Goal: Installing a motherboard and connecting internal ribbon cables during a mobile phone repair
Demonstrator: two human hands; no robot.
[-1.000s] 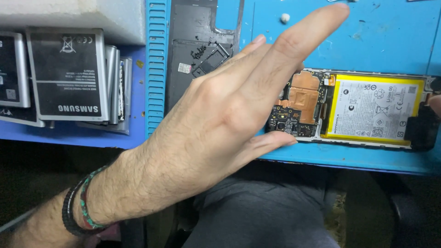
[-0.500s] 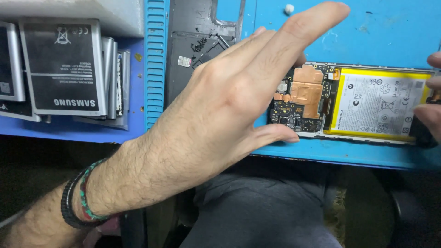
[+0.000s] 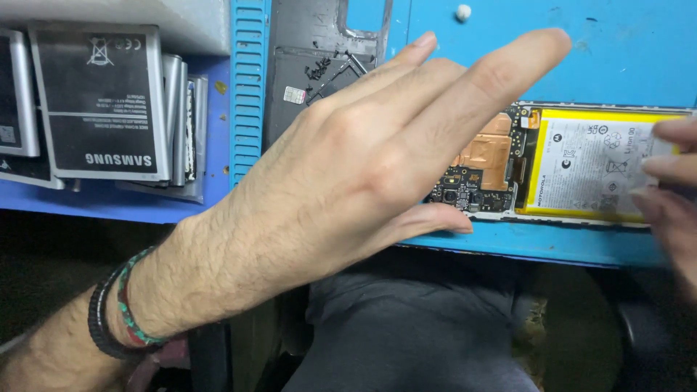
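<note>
1. Head view: the left hand reaches in from 7 o'clock, fingers spread flat and released, holding nothing, hovering over the circuit-board end of the opened phone.
2. The opened phone lies flat on the blue bench at 3 o'clock, its yellow-edged battery facing up.
3. The right hand enters at the 3 o'clock edge, blurred, fingertips on the battery; its grip cannot be told.
4. Loose grey batteries lie stacked at 10 o'clock, and a dark back cover lies at 12 o'clock.
</note>
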